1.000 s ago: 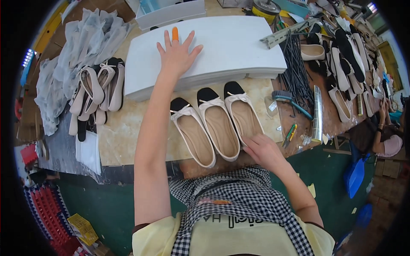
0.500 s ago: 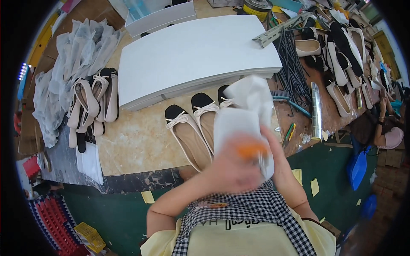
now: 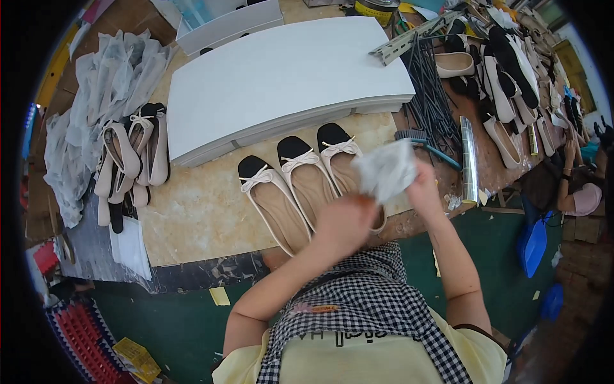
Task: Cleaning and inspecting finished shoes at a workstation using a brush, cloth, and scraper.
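A green floor (image 3: 185,333) spreads beneath a worktable (image 3: 198,221), whose stained tan top ends in a scuffed dark front edge (image 3: 198,274); the tabletop turns brown toward the right. At lower left stand a red plastic rack (image 3: 89,339) and a yellow plastic basket (image 3: 135,360). A blue dustpan (image 3: 532,248) and a yellow paper scrap (image 3: 219,296) lie on the floor. Cardboard cartons (image 3: 581,235) sit at far right, below a pale wall (image 3: 587,40) with a yellowish panel (image 3: 571,61). Bluish-white light (image 3: 29,118) glows at the left rim.
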The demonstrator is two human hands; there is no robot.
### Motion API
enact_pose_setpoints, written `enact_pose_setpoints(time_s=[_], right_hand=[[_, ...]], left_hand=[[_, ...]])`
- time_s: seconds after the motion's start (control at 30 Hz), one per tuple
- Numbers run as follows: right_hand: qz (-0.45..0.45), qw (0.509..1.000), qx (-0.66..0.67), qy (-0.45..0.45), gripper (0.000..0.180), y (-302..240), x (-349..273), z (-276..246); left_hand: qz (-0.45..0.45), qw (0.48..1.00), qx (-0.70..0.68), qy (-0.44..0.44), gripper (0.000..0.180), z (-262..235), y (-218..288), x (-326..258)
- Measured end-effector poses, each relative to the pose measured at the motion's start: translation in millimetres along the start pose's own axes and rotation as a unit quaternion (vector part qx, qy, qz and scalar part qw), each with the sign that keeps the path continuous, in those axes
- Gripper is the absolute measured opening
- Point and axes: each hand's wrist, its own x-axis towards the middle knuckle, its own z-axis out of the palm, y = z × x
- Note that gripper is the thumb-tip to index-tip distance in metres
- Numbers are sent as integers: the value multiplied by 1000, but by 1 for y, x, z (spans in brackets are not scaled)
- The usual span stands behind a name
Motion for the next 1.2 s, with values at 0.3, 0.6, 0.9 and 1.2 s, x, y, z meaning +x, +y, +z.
enact_pose_setpoints(time_s=[0.3,0.6,0.9,1.2], right_hand=[[-323,748,-580,-13,39,36,63,76],[-216,868,-446,15,51,33,86,48],[-250,948,-199,-6,47,-24,3,1],[-281,829,-430,220,16,10,28,-103]], left_hand=[[76,993,70,55,26,31,15,-3],[84,992,82,36,26,24,17,-2],[-154,864,-416,240,76,-22,-20,25],[-168,795,-573,105,51,-32,9,25]])
